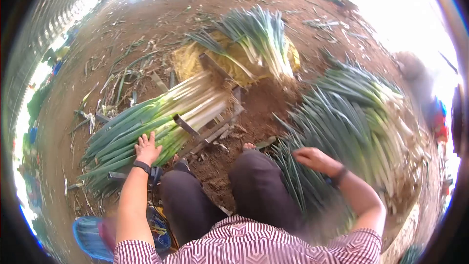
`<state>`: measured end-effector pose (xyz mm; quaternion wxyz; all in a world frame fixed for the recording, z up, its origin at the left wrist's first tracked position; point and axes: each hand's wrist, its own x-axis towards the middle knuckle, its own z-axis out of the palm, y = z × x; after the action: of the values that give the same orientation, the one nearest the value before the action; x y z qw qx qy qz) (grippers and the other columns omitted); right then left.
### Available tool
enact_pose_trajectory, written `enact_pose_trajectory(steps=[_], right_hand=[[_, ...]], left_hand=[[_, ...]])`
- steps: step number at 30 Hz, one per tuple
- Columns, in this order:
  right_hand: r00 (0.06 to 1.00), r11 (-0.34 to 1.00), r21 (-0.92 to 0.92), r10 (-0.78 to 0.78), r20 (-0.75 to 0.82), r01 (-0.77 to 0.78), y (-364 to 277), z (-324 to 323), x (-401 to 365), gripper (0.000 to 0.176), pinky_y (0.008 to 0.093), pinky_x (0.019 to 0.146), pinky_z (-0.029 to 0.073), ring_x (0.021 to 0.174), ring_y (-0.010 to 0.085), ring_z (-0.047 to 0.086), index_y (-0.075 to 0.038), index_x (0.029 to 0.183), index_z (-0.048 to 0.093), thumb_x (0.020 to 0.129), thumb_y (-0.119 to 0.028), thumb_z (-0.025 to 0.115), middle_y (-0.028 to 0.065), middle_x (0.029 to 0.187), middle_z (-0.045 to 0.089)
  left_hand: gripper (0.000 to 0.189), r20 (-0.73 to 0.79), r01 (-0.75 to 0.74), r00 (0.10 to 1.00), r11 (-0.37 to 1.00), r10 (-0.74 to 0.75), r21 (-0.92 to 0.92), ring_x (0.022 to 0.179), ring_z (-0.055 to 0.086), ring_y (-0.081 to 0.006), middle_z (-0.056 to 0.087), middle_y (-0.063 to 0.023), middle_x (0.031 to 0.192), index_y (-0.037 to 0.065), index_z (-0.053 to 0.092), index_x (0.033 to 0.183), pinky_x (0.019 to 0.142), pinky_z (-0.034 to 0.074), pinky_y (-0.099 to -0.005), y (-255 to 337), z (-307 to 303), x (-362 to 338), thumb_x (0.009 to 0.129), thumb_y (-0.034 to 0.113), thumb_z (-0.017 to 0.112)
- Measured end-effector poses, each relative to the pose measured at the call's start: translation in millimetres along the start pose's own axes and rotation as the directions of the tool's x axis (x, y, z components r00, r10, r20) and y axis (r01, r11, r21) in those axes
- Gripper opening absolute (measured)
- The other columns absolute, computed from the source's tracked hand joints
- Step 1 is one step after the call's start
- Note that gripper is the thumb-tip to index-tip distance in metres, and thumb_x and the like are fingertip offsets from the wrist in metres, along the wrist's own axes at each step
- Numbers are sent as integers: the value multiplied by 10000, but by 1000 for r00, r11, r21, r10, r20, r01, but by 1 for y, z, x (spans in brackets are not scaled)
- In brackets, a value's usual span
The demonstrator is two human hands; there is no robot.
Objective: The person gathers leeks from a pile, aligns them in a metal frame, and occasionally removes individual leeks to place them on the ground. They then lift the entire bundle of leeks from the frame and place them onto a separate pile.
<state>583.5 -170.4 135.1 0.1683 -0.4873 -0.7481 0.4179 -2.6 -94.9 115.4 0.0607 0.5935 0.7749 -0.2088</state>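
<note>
I see the left hand (148, 149) splayed, released, on leeks (129, 124) across the frame (186, 126); the right hand (317, 160) curls over the leek pile (351, 112), grip unclear. Open soil (264, 105) separates frame and pile.

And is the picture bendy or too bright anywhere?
Head view: bowed into a circle, with black corners; head view: white glare swallows the upper right and a top-left patch; head view: the left hand and leafy bundle under it aren't washed out.
</note>
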Motion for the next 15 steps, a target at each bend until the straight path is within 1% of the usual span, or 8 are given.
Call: enact_pose_trajectory(steps=[3,6,7,8,9,10,13,15], right_hand=[[909,916,-32,401,110,-400,43,31,-156,297,378,820,488,923,291,629,-2,1055,623,887,-243,574,171,992,659],[696,711,-122,703,148,-693,69,94,-277,349,389,832,492,965,289,631,-12,1111,627,870,-264,603,171,1025,669],[725,723,-118,688,37,-680,83,124,-316,342,402,803,494,952,329,628,-10,1074,633,840,-258,622,206,1011,658],[664,656,-138,748,-19,-742,85,144,-340,334,414,796,493,937,355,622,-6,1050,631,822,-251,633,223,1005,648],[596,581,-156,800,-72,-799,86,167,-357,327,425,790,491,923,381,615,-3,1025,629,804,-244,645,241,998,639],[542,543,-45,822,-176,-839,103,197,-376,336,446,779,486,899,406,607,12,992,615,771,-235,668,261,957,625],[414,470,61,825,-384,-881,89,240,-383,459,462,868,466,1004,390,581,-8,1074,580,738,-282,730,247,1126,591],[472,494,-64,776,-417,-867,105,268,-387,567,465,867,467,1006,397,571,-11,1164,530,730,-307,744,235,1142,577]], left_hand=[[813,-60,-27,998,999,29,41,1379,250,-350,242,-179,1506,163,175,1492,1075,242,-543,-2,7,7,850,465,572],[853,-92,-56,994,994,65,97,1381,248,-347,267,-170,1497,161,168,1491,1066,233,-594,-11,8,11,829,480,601],[864,-72,-58,995,993,66,102,1388,239,-342,264,-165,1501,154,179,1487,1056,225,-627,-7,-1,5,820,485,616],[901,-66,-157,984,979,166,130,1393,228,-337,251,-158,1507,150,148,1495,1051,221,-637,19,28,26,810,465,642],[939,-113,-88,989,992,98,95,1393,226,-334,241,-153,1511,159,115,1502,1047,216,-647,-16,12,17,797,438,670],[970,-147,-85,984,990,101,111,1395,220,-331,226,-152,1515,188,87,1507,1046,215,-650,-34,29,39,785,414,693],[856,-187,-46,979,986,76,160,1400,216,-300,233,-109,1519,206,135,1499,1035,247,-632,-32,16,37,833,357,651],[808,-212,-84,970,982,120,169,1392,231,-312,230,-109,1520,207,157,1494,1030,258,-628,-43,17,41,852,325,632]])
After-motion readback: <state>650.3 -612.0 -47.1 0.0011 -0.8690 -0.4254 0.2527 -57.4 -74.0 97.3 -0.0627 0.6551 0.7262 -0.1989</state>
